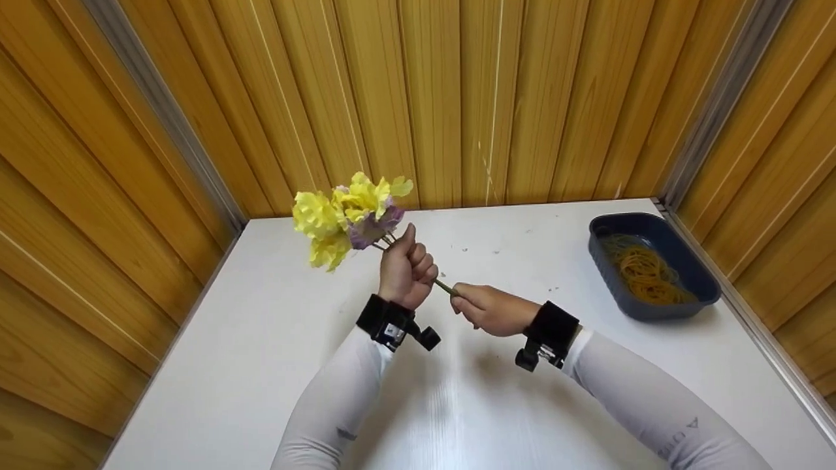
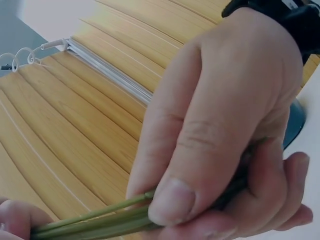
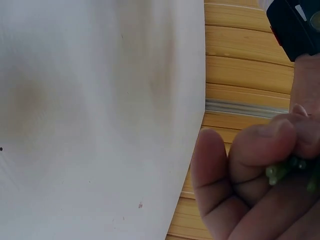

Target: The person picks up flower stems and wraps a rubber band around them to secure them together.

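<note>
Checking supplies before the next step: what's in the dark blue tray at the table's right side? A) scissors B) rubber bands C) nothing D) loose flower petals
B: in the head view the dark blue tray holds a pile of yellowish rubber bands, and neither hand is near it.

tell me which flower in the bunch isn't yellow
The purple flower, low on the bunch's right side, just above the left hand gripping the stems. The other blooms are all yellow.
</note>
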Available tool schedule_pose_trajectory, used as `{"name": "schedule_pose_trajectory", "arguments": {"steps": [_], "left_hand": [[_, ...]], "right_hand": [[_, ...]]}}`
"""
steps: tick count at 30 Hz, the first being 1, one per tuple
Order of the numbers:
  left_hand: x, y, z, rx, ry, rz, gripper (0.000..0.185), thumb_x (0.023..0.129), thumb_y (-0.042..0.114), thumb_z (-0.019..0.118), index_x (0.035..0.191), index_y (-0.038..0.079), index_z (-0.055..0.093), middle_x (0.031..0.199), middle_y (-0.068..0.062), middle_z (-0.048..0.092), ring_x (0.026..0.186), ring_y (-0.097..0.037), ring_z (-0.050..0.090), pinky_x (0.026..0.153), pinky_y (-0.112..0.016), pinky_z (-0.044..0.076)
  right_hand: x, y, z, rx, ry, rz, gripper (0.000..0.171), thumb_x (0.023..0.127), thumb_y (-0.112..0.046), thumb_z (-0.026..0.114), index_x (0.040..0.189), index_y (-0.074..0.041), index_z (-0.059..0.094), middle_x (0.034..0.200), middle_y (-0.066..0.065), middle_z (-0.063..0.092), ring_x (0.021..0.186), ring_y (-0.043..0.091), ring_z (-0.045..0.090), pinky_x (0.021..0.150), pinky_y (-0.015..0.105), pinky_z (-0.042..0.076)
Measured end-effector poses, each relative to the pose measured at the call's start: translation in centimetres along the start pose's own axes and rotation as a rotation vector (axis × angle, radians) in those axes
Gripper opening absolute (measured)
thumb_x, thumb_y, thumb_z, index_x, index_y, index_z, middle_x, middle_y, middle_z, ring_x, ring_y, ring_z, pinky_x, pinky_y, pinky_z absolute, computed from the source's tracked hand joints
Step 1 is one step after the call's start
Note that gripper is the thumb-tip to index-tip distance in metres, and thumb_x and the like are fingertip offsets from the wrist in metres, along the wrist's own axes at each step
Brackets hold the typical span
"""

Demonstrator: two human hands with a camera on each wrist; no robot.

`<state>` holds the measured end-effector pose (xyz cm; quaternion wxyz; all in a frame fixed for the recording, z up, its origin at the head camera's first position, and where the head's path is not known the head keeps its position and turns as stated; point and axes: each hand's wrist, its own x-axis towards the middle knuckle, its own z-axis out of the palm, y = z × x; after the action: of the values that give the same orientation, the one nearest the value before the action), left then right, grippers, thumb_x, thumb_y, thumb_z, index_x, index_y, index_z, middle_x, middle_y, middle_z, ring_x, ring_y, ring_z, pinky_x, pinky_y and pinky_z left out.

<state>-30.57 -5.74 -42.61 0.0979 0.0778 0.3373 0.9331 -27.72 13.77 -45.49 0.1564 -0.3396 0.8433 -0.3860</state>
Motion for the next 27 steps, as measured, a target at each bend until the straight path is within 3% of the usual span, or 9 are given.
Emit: {"name": "schedule_pose_trajectory", "arguments": {"steps": [5,10,14,20,23,27], "left_hand": [[-0.4,0.4,-0.6,0.001,0.047,-0.012,0.057,0.113,0.030,0.043,0.058,0.022,0.032,0.051,0.009,0.019,0.042,-0.005,0.017,0.047,-0.023,0.010],[-0.7,1.1,-1.9,-0.064,0.133,-0.034,0.056,0.112,0.022,0.042,0.057,0.022,0.028,0.054,0.009,0.015,0.043,-0.004,0.014,0.050,-0.023,0.007],[-1.1,1.6,-3.1,-0.116,0.168,-0.028,0.055,0.110,0.018,0.041,0.058,0.022,0.024,0.058,0.009,0.012,0.047,-0.005,0.011,0.052,-0.023,0.006],[-1.7,1.6,-4.7,-0.136,0.214,-0.010,0.052,0.109,0.015,0.041,0.060,0.021,0.024,0.057,0.009,0.015,0.045,-0.004,0.015,0.051,-0.022,0.008],[-1.9,1.3,-5.1,-0.153,0.210,-0.014,0.050,0.109,0.014,0.040,0.062,0.021,0.025,0.057,0.009,0.015,0.048,-0.004,0.012,0.051,-0.022,0.008],[-2.2,1.1,-5.5,-0.174,0.211,-0.008,0.046,0.108,0.014,0.039,0.065,0.022,0.027,0.058,0.009,0.014,0.051,-0.005,0.009,0.052,-0.022,0.007]], "right_hand": [[0.0,0.1,0.0,-0.003,-0.064,-0.014,0.026,0.114,-0.026,0.042,0.104,-0.009,0.057,0.075,0.000,0.059,0.067,0.009,0.057,0.064,0.024,0.046],[-1.1,1.1,-1.9,-0.104,-0.090,-0.017,0.021,0.112,-0.031,0.049,0.106,-0.014,0.061,0.090,0.007,0.072,0.081,0.016,0.064,0.072,0.025,0.048],[-2.9,2.9,-6.0,-0.206,0.019,0.033,0.018,0.111,-0.027,0.052,0.105,-0.016,0.064,0.093,0.009,0.071,0.083,0.020,0.065,0.074,0.029,0.051],[-6.5,6.0,-14.0,-0.344,0.202,0.236,0.020,0.110,-0.024,0.053,0.109,-0.011,0.067,0.092,0.009,0.069,0.080,0.016,0.061,0.073,0.033,0.051],[-8.7,7.6,-17.4,-0.422,0.224,0.347,0.024,0.110,-0.025,0.052,0.112,-0.006,0.067,0.093,0.011,0.069,0.081,0.020,0.060,0.072,0.034,0.048],[-11.0,10.0,-20.4,-0.572,0.167,0.462,0.025,0.107,-0.021,0.055,0.110,0.001,0.067,0.098,0.018,0.070,0.085,0.029,0.063,0.072,0.042,0.051]]}}
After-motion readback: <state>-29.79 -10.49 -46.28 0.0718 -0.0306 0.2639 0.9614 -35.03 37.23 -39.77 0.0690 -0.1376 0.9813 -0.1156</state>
